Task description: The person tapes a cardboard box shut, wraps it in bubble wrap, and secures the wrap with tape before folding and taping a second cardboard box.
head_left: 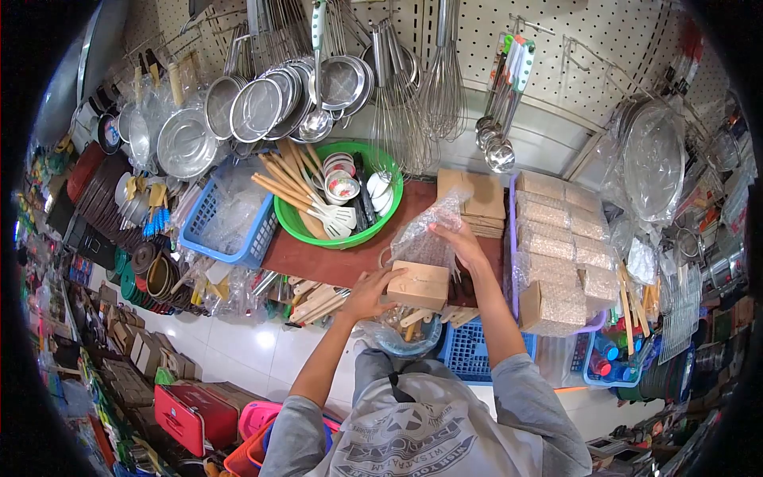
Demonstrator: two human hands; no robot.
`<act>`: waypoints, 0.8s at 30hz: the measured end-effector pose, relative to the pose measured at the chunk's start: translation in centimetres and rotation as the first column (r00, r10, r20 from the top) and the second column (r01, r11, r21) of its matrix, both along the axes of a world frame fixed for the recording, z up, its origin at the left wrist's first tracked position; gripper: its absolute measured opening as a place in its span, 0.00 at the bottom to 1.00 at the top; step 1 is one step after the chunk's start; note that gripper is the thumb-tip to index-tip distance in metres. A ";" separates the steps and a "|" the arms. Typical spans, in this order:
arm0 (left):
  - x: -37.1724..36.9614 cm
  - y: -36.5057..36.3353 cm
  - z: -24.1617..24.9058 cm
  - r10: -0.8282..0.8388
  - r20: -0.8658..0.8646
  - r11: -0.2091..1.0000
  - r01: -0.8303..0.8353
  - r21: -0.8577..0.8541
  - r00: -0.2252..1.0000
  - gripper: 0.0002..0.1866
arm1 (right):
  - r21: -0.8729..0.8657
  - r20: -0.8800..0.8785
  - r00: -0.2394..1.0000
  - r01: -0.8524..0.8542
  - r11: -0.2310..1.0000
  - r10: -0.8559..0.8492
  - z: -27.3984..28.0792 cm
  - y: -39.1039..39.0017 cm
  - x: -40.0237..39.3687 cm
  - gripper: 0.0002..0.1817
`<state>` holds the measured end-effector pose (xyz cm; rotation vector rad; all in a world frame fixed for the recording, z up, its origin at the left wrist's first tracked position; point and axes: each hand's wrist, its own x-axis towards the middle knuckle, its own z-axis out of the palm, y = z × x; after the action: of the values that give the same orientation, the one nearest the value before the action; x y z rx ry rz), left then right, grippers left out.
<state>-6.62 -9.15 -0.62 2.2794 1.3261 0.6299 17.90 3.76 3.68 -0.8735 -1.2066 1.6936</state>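
My left hand (pixel 368 291) grips the left end of a small brown cardboard box (pixel 420 284) held above the front edge of the reddish shelf (pixel 318 259). My right hand (pixel 459 241) reaches past the box and pinches a clear bubble-wrap bag (pixel 426 232) that stands crumpled behind it. Both forearms, in grey sleeves, rise from the bottom of the view.
A green basin (pixel 295 220) holds wooden spatulas and small bowls. A blue basket (pixel 208 226) sits to its left. Stacked brown boxes (pixel 482 199) and wrapped packs (pixel 561 238) lie to the right. Strainers, whisks (pixel 442 87) and ladles hang on the pegboard. A blue crate (pixel 475 350) sits below.
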 end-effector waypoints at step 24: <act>0.5 4.3 -0.1 0.055 -0.085 0.969 -0.074 -0.235 0.995 0.48 | 0.349 0.412 0.907 -0.072 0.934 -0.084 6.3 -5.9 2.7 0.18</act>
<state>-6.11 -4.81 -0.70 2.0930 1.4339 0.3818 20.55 -2.13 9.94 -1.0392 -1.7371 1.2476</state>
